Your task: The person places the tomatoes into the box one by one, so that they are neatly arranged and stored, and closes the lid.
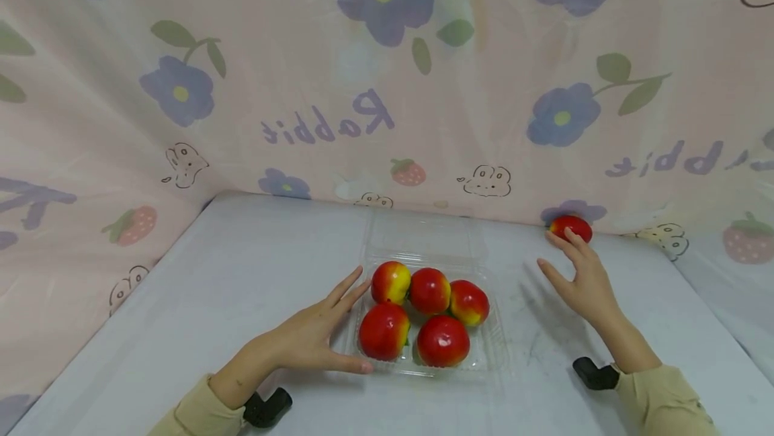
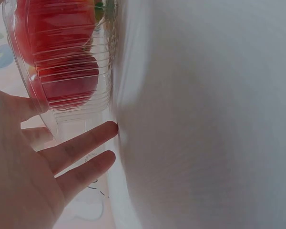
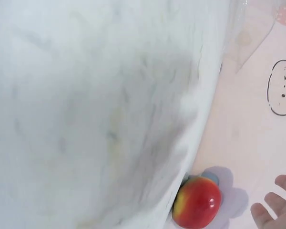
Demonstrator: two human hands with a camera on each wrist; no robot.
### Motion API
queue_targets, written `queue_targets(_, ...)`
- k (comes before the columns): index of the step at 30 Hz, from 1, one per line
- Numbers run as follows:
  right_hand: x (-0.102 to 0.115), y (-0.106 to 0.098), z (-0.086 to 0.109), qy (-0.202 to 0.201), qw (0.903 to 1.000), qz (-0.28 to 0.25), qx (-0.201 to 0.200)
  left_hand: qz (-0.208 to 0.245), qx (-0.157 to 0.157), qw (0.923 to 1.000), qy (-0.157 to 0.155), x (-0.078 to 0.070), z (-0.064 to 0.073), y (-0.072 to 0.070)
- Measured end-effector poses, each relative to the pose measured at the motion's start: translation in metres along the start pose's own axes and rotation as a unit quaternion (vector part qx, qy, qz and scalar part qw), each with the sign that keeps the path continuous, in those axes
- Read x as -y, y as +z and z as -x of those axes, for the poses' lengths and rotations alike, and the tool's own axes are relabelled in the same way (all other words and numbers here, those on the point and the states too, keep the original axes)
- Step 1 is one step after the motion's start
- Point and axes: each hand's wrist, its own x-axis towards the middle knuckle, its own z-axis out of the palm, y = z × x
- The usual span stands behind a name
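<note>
A clear plastic box (image 1: 496, 342) stands on the table with its lid (image 1: 423, 234) folded back. Several glossy red-and-yellow fruits, looking like mangoes or apples, lie inside, among them one fruit (image 1: 443, 341) at the front right. My left hand (image 1: 308, 338) is spread along the box's left side, fingers straight; in the left wrist view its fingers (image 2: 81, 145) are beside the ribbed wall. Another such fruit (image 1: 571, 228) lies at the table's back edge on the right. My right hand (image 1: 586, 288) reaches toward it with spread fingers; the right wrist view shows a gap between fingertips and fruit (image 3: 197, 202).
A pale cloth (image 1: 326, 86) printed with flowers and rabbits hangs behind the white table (image 1: 242, 261) and at its sides. Black pieces, one at the left wrist (image 1: 267, 408) and one at the right wrist (image 1: 595, 373), stick out by the sleeves.
</note>
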Motion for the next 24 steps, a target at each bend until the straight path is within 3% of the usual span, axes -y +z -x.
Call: queue_targets(24, -0.029, -0.006, -0.013, 0.060, 0.9969, 0.046, 0.021, 0.007, 0.004, 1.0000, -0.003, -0.003, 0.001, 0.000)
